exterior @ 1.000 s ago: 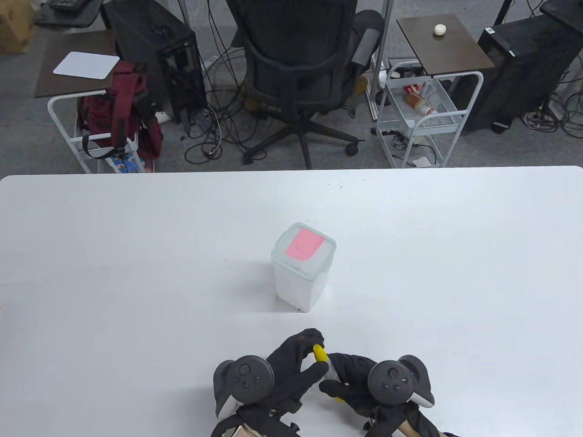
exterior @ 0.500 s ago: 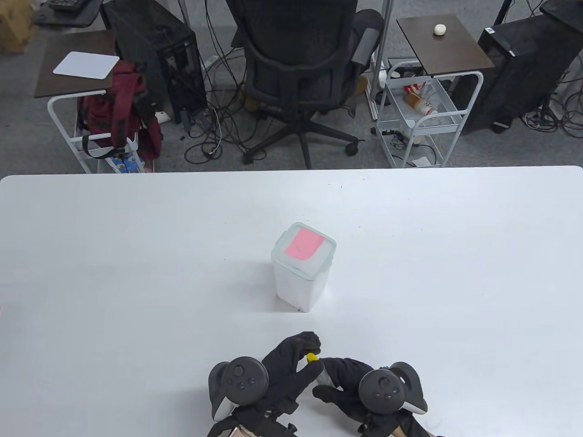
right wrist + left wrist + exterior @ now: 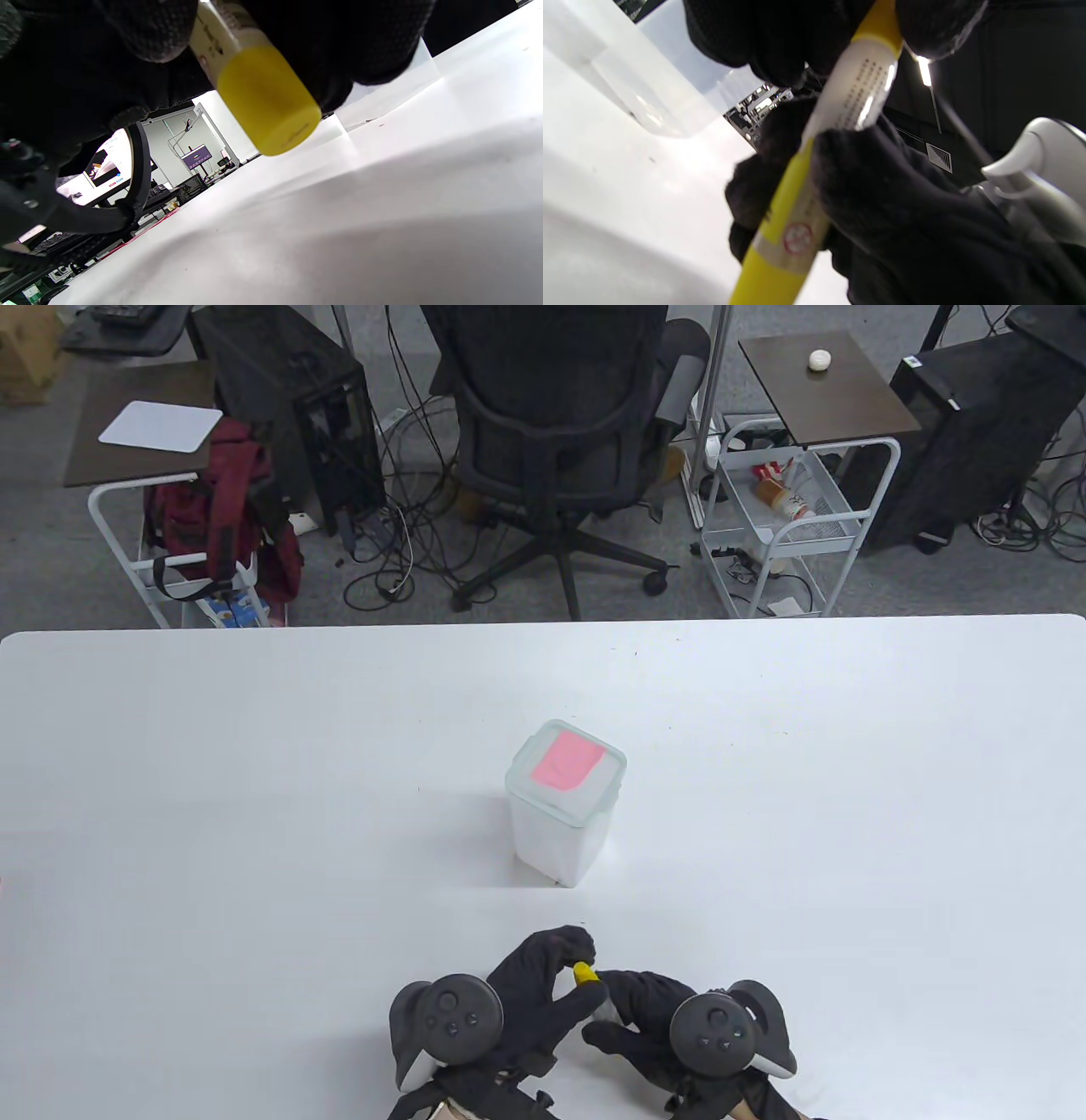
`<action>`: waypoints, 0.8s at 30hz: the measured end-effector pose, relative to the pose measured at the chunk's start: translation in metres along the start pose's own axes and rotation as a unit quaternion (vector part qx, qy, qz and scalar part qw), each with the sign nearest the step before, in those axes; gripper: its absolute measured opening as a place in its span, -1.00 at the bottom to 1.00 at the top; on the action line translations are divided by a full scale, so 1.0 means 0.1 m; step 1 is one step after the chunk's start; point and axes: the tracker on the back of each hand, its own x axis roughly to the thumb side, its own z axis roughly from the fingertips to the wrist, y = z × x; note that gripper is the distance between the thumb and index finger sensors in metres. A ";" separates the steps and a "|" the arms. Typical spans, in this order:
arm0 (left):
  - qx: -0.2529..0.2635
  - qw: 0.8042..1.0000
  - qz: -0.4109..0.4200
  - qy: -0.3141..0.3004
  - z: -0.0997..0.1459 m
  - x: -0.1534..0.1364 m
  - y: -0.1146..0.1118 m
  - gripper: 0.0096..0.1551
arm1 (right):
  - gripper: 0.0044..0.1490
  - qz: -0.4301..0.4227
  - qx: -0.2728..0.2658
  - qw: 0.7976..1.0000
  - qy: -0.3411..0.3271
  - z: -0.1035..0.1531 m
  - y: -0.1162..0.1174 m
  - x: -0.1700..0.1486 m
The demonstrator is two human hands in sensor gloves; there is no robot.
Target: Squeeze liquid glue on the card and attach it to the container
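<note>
I see the glue tube (image 3: pixel 840 110), white with yellow ends, slanting across. My left hand (image 3: pixel 780 38) grips its top end, my right hand (image 3: pixel 882 199) wraps its middle. The container (image 3: pixel 649 97) stands on the bench (image 3: pixel 628 212) behind.

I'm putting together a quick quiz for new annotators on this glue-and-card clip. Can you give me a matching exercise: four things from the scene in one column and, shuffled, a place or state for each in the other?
Things:
1. pink card
2. container
3. glue tube
4. left hand

Places or states:
A. stands upright mid-table, beyond the hands
B. held between both hands near the table's front edge
C. lies on the container's lid
D. pinches the tube's yellow tip

Pairs: 1-C, 2-A, 3-B, 4-D. The right hand grips the tube's body.
</note>
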 end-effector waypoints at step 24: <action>-0.075 0.995 0.036 -0.050 -0.05 0.02 -0.04 -0.40 | -0.33 -0.020 0.002 1.000 0.000 0.02 -0.04 -0.04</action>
